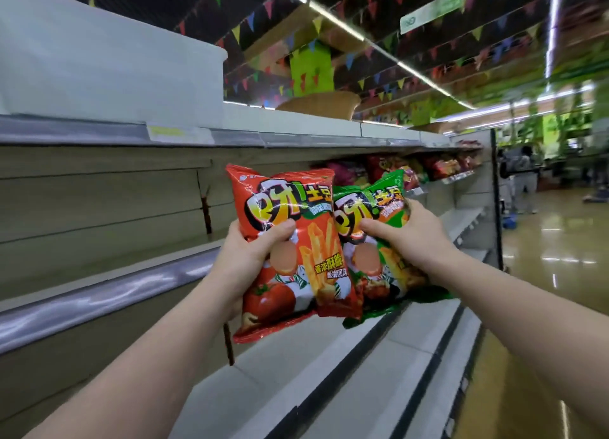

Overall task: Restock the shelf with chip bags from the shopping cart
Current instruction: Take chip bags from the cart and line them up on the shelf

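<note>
My left hand [245,257] grips a red chip bag [293,273] by its left edge, thumb across the front. My right hand [405,237] grips a green chip bag [385,204] from its right side, thumb on the front. Both bags are upright and side by side in the air, the red one overlapping the green one. They hang in front of the bare grey shelf [108,293] on my left. The shopping cart is out of view.
A top shelf edge [230,138] runs above the bags, with a price-tag strip. Further down the aisle several chip bags [438,166] stand on the shelves. A lower shelf board [346,372] lies beneath my arms. The shiny floor [560,257] is on the right, with a person [524,178] standing far off.
</note>
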`<control>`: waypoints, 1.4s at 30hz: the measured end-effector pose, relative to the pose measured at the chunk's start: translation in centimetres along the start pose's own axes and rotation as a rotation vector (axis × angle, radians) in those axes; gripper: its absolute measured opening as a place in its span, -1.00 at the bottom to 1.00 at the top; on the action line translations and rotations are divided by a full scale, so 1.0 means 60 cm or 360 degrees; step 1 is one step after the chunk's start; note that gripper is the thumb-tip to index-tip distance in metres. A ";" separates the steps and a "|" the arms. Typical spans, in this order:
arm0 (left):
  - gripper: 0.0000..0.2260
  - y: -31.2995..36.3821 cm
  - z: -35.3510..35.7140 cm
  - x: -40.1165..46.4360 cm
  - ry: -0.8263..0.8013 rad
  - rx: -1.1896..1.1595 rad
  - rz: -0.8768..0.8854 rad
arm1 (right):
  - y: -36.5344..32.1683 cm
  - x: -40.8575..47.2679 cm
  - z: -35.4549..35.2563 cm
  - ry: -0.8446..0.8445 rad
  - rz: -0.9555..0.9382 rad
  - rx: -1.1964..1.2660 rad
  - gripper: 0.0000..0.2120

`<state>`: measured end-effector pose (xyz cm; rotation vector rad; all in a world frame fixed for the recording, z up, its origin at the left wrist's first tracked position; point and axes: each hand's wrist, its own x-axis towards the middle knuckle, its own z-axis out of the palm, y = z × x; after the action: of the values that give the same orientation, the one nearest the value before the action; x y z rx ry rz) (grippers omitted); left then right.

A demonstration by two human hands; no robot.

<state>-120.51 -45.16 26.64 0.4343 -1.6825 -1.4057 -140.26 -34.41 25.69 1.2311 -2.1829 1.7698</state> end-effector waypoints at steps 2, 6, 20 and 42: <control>-0.37 -0.016 0.016 0.046 -0.0037 -0.0030 0.0001 | 0.016 0.039 -0.001 0.0031 0.0008 -0.0024 -0.31; -0.82 -0.042 0.053 0.136 -0.0072 -0.0090 0.0035 | 0.042 0.119 0.001 0.0068 0.0030 -0.0056 -0.28; -0.51 -0.120 0.190 0.359 -0.0009 -0.0142 0.0001 | 0.192 0.374 -0.019 0.0036 -0.0033 -0.0027 -0.22; -0.64 -0.197 0.330 0.623 0.0313 -0.0043 -0.0098 | 0.372 0.780 0.021 -0.0355 0.0079 0.0197 0.08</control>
<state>-160.00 -63.93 31.01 0.5934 -1.5008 -1.3811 -185.05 -59.85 31.71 1.4804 -2.2669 1.8958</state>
